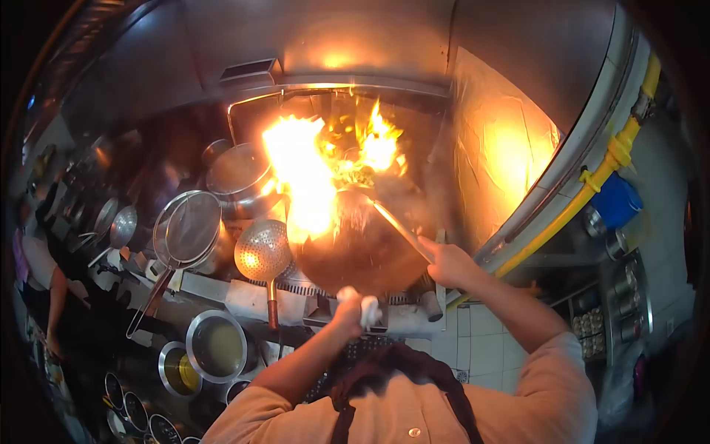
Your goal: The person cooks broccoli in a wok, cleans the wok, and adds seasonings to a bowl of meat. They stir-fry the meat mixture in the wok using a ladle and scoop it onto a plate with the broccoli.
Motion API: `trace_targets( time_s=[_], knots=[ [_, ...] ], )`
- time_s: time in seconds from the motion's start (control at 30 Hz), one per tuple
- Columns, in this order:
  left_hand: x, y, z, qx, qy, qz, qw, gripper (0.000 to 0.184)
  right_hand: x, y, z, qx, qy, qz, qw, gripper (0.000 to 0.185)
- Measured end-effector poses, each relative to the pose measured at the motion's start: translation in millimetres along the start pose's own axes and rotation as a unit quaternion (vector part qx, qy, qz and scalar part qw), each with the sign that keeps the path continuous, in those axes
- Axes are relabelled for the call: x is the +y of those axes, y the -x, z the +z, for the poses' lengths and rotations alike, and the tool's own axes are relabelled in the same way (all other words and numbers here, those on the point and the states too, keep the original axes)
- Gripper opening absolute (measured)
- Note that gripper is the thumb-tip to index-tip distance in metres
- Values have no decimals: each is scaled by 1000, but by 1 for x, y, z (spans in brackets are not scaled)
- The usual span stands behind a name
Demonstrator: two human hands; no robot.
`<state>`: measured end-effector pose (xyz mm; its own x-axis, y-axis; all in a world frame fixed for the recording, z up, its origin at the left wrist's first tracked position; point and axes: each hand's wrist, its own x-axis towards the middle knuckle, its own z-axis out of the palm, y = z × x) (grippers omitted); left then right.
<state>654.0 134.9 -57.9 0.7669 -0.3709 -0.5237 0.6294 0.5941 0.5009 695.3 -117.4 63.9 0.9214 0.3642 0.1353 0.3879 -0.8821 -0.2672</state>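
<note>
A large dark wok [370, 259] is on the burner in front of me, with tall flames [299, 177] rising over its left and far sides. Bits of food [356, 176] are in the air above the far rim, blurred by fire. My left hand [351, 312] is closed around a folded white cloth [370, 311] at the wok's near edge; whether a wok handle lies under the cloth is hidden. My right hand [449, 264] grips the handle of a long ladle [399, 228], whose head reaches toward the flames and is hard to make out.
Left of the wok are a perforated skimmer [263, 250], mesh strainers [188, 228] and a pot [238, 170]. Nearer stand a bowl of cloudy liquid [217, 346] and a bowl of yellow oil [180, 368]. A yellow pipe [569, 203] runs along the right. Another person's arm [55, 303] shows far left.
</note>
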Motion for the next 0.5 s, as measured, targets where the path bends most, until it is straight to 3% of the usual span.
trace_targets(
  time_s=[0.03, 0.07, 0.1, 0.13, 0.17, 0.27, 0.3, 0.37, 0.43, 0.47, 0.5],
  knots=[
    [-11, -5, -11, -34, 3, -28, 999, 29, -10, -4, -18, 2, 1, 1, 1000, 65],
    [2, -5, -1, -30, 13, -38, 999, 29, -32, -5, -53, -111, -194, 156, 962, 57],
    [23, -6, 14, -24, 25, -53, 998, 28, -47, -5, -82, -217, -375, 303, 849, 48],
    [46, -18, 14, -63, 50, -86, 993, 25, -52, -5, -97, -234, -474, 326, 784, 14],
    [74, 3, 52, 48, 12, -82, 995, 27, -52, -3, -101, -233, -472, 330, 783, 14],
    [81, -19, 37, 55, 5, -102, 993, 28, -32, -9, -102, -277, -720, 447, 453, 13],
    [59, -45, 6, 45, -4, -67, 997, 25, -32, -8, -93, -280, -717, 451, 452, 13],
    [12, -71, -40, 71, 13, -23, 997, 23, -38, -11, -80, -242, -794, 455, 324, 12],
    [-39, -74, -78, 95, -52, -51, 993, 20, -56, -16, -79, -221, -797, 451, 335, 13],
    [-51, -50, -79, 98, -155, -33, 982, 19, -58, -18, -75, -215, -819, 426, 319, 13],
    [-63, -36, -89, 51, -113, -35, 992, 19, -62, -23, -71, -210, -840, 399, 303, 13]
  ],
)
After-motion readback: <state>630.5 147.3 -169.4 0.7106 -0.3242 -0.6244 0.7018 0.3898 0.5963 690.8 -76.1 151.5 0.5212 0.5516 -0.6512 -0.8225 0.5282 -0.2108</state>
